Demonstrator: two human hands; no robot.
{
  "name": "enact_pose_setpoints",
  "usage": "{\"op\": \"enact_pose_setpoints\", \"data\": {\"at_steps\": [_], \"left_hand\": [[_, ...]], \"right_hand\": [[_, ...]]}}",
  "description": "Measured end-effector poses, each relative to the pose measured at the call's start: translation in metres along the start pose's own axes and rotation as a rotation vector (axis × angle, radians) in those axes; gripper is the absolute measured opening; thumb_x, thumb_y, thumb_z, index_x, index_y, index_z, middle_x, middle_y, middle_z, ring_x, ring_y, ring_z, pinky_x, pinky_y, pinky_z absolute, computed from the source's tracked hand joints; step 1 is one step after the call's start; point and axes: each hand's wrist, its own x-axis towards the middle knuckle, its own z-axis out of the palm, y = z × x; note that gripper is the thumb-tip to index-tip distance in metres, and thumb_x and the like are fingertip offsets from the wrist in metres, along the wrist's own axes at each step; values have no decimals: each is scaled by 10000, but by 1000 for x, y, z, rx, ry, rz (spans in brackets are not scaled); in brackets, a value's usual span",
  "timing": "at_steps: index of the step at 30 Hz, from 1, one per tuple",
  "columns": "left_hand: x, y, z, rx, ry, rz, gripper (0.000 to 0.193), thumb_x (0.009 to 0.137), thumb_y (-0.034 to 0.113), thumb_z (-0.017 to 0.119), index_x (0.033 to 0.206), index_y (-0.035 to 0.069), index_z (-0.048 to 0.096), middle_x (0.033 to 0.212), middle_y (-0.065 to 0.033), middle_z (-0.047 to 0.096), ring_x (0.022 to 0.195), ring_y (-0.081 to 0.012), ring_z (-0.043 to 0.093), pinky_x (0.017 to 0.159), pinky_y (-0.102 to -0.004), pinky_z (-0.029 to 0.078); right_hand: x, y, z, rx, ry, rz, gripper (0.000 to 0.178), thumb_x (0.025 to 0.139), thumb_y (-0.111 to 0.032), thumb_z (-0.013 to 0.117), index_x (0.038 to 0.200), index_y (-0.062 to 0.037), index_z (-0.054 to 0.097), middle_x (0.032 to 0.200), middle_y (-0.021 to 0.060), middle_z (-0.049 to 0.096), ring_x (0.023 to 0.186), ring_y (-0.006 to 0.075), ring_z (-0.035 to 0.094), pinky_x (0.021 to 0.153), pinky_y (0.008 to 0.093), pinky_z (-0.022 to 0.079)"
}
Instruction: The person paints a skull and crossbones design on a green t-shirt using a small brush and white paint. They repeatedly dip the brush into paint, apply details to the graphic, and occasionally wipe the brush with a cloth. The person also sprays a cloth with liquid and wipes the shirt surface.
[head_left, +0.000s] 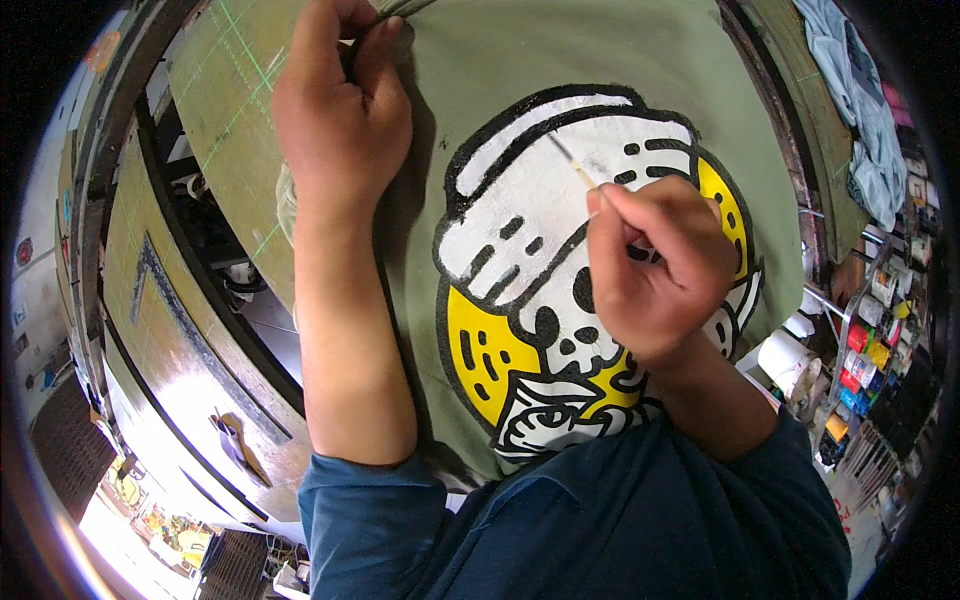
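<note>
An olive-green cloth lies spread before me with a large painted skull design in white, black and yellow. My right hand pinches a thin paintbrush between thumb and fingers. The brush slants up to the left, and its dark tip is at the white upper part of the skull, just below a thick black line. At the upper left, my left hand has its fingers closed on the cloth's edge; part of the grip is hidden. My right hand covers part of the design's right side.
Green boards with grid lines lie to the left. On the far right, a pale blue garment hangs over an edge. Below it, a white tub stands beside several coloured paint containers.
</note>
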Motion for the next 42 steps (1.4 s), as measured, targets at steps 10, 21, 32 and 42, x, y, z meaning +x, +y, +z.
{"op": "enact_pose_setpoints", "data": {"at_steps": [10, 21, 32, 42], "left_hand": [[0, -2, 0, 4, 5, 19, 95, 924, 29, 641, 996, 7, 583, 832, -34, 617, 773, -84, 562, 718, -216, 450], [0, -3, 0, 3, 0, 3, 101, 925, 36, 644, 1007, 9, 591, 860, -39, 626, 786, -87, 571, 732, -222, 461], [-1, -1, 0, 8, 0, -13, 99, 929, 33, 640, 1011, 9, 590, 849, -40, 630, 779, -80, 573, 717, -216, 460], [-1, -3, 1, -44, -5, 4, 90, 934, 39, 638, 1000, 8, 584, 838, -33, 619, 770, -76, 564, 708, -210, 450]], "right_hand": [[2, -2, 5, 0, -1, -26, 173, 727, 15, 706, 823, -105, 628, 590, -32, 516, 492, 148, 488, 516, 335, 282], [6, -3, -4, 32, -78, -70, 198, 730, 133, 701, 877, 3, 677, 641, 8, 569, 515, 117, 497, 517, 260, 364], [6, 0, -3, 52, -71, -77, 191, 743, 139, 699, 886, 13, 682, 630, 15, 555, 518, 101, 471, 514, 249, 356], [6, 2, -2, 53, -39, -54, 194, 743, 133, 708, 893, 12, 686, 684, 24, 591, 544, 86, 492, 528, 231, 379]]}}
